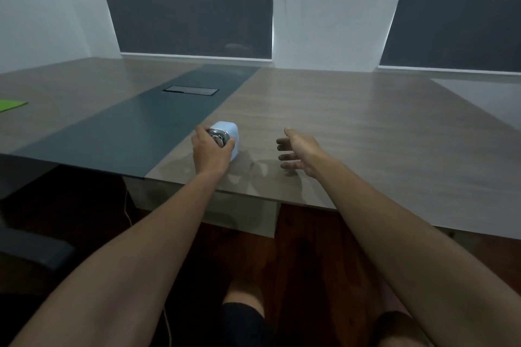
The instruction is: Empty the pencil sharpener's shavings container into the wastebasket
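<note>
A wooden table (352, 121) is shown; near its front edge a pale blue, rounded pencil sharpener (229, 135) with a metal face is gripped by the left hand (210, 153). The right hand (298, 153) is held spread, apart from it.

A wood-grain table (352, 121) with a dark central strip bears a pale blue pencil sharpener (229, 135); a green sheet (11, 105) lies far left.

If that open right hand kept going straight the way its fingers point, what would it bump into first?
Most likely the light-blue pencil sharpener that the left hand grips: the right hand points leftward at it, with only bare table between. Depth is uncertain.
</note>
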Demonstrator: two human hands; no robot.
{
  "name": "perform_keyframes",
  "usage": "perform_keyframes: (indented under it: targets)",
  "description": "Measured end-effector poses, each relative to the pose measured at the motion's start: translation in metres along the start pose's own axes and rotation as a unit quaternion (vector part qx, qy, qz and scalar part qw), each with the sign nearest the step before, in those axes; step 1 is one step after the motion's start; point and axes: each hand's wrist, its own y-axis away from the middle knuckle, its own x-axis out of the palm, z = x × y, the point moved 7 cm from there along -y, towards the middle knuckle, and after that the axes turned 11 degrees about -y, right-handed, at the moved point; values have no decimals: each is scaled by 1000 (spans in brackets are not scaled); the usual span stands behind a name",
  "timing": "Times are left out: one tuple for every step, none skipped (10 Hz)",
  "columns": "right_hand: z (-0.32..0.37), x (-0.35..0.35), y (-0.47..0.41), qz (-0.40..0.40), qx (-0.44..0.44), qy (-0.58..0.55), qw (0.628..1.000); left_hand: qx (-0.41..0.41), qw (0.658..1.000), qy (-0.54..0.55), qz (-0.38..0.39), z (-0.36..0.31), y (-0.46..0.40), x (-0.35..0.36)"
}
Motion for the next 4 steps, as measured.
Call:
perform_keyframes:
  targets:
    - [1, -4, 0, -10, -2, 8, 1000, 2, 1000, -7, -2, 2, 2, 1]
    - [4, -12, 0, -19, -20, 32, 999, -1, 1000, -31, -2, 1, 1, 1]
    - [18, -27, 1, -50, -87, 127, 987, 26, 996, -86, -17, -5, -3, 1]
    - [30, -48, 10, -93, -159, 260, 948, 79, 984, -156, -41, -29, -1, 4]
